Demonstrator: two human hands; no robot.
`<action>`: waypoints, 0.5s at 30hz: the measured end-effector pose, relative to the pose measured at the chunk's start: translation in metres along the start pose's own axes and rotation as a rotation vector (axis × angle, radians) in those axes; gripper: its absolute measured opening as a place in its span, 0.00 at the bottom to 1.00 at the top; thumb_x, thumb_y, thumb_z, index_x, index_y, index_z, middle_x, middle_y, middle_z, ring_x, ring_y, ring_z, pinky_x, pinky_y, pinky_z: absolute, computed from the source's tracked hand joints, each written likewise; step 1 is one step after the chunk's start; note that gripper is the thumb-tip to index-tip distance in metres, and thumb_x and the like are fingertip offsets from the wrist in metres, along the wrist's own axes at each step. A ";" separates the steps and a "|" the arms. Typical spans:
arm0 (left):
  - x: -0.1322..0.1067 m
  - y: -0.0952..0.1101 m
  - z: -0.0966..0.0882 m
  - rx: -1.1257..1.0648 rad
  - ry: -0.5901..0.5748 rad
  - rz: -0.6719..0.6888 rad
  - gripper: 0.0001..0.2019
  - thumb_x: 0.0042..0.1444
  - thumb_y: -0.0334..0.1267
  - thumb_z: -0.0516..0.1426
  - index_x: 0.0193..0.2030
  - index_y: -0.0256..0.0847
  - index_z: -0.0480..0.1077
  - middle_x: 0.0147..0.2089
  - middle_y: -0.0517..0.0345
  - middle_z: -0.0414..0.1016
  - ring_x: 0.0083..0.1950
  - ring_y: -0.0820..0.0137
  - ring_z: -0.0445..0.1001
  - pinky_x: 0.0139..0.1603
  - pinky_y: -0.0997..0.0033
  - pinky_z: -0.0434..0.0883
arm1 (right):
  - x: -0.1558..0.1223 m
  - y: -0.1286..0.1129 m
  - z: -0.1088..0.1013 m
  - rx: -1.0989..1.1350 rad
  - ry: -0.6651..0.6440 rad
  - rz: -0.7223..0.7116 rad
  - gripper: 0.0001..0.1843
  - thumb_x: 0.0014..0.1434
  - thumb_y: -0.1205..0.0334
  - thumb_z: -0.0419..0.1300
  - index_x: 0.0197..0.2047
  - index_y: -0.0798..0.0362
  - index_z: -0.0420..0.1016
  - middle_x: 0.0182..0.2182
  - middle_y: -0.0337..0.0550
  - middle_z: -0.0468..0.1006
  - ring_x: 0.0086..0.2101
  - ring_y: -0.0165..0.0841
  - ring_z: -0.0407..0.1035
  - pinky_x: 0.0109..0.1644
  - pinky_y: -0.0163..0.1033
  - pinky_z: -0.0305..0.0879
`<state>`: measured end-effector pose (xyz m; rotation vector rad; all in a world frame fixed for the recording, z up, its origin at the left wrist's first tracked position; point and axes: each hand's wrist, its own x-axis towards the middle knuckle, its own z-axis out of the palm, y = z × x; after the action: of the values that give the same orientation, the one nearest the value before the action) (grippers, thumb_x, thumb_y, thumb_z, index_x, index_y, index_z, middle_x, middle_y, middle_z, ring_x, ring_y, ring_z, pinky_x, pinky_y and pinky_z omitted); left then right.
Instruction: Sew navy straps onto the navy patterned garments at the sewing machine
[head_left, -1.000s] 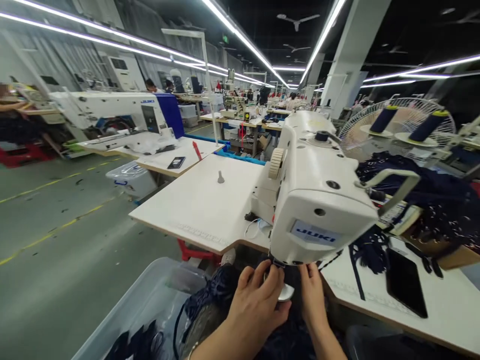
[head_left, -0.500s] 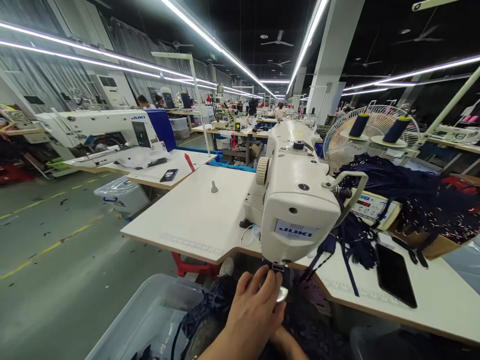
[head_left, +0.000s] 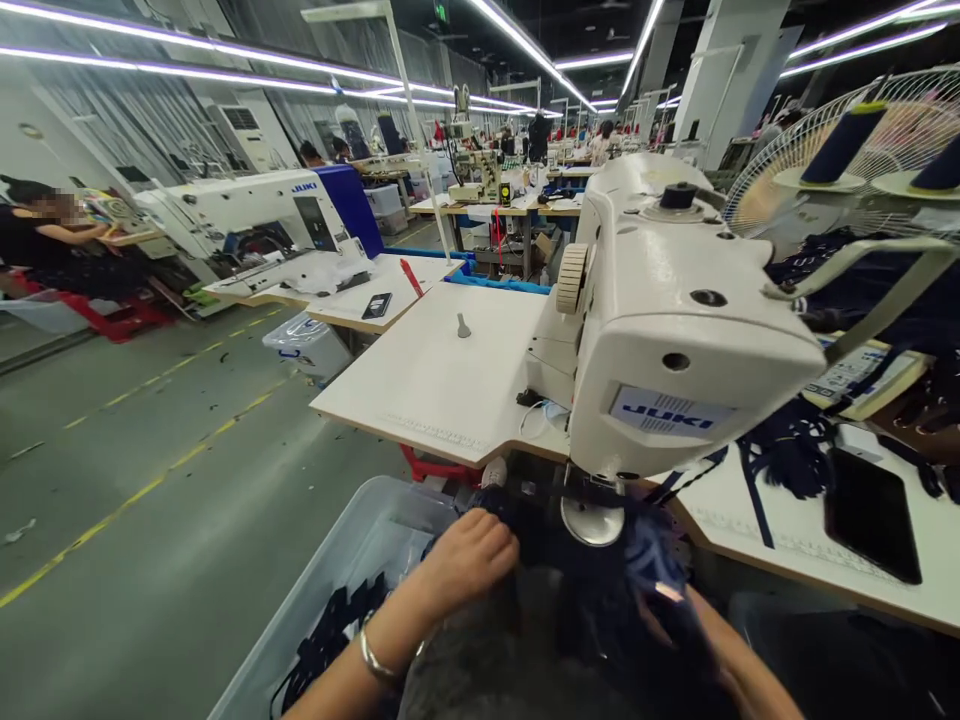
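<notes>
My left hand (head_left: 466, 560) is curled shut on dark navy fabric (head_left: 592, 590) just below and left of the white Juki sewing machine (head_left: 660, 340). A bangle sits on that wrist. My right hand (head_left: 675, 625) lies lower right, wrapped in the same dark fabric, with only a fingertip and part of the forearm showing. The fabric bunches under the machine's needle end, next to the round metal knob (head_left: 592, 520).
A clear plastic bin (head_left: 337, 580) with dark pieces stands at my lower left. The white table (head_left: 442, 380) carries a black phone (head_left: 870, 515), a control panel and dark cloth at right. Thread cones and a fan stand behind. Other machines and workers line the far left aisle.
My left hand has dropped from the needle area down and left onto the fabric. My right hand has come back into view under the cloth. The view has moved closer to the machine.
</notes>
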<state>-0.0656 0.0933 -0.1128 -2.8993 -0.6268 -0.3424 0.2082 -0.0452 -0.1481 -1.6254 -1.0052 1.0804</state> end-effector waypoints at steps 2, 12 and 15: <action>-0.018 -0.021 0.011 0.025 -0.086 -0.132 0.11 0.62 0.25 0.48 0.35 0.42 0.66 0.31 0.58 0.69 0.33 0.68 0.68 0.39 0.66 0.62 | 0.000 0.007 -0.024 0.077 -0.129 0.120 0.34 0.58 0.31 0.48 0.31 0.54 0.78 0.28 0.46 0.79 0.31 0.41 0.75 0.41 0.48 0.70; -0.015 -0.010 0.035 -0.053 -0.372 -0.424 0.10 0.55 0.23 0.51 0.40 0.37 0.68 0.38 0.49 0.73 0.39 0.61 0.73 0.41 0.64 0.65 | -0.006 0.018 0.005 -0.076 -0.434 0.198 0.21 0.56 0.42 0.57 0.26 0.51 0.77 0.27 0.40 0.78 0.31 0.39 0.70 0.39 0.40 0.67; 0.008 0.022 0.014 -0.171 -0.344 -0.299 0.21 0.57 0.31 0.56 0.58 0.41 0.62 0.53 0.48 0.71 0.50 0.63 0.72 0.47 0.66 0.66 | 0.003 -0.001 0.007 0.024 -0.215 0.216 0.21 0.53 0.41 0.60 0.28 0.52 0.78 0.30 0.42 0.80 0.36 0.42 0.71 0.44 0.43 0.68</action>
<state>-0.0468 0.0795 -0.1262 -3.0520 -1.1422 0.0814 0.2020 -0.0407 -0.1492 -1.6511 -0.9645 1.4315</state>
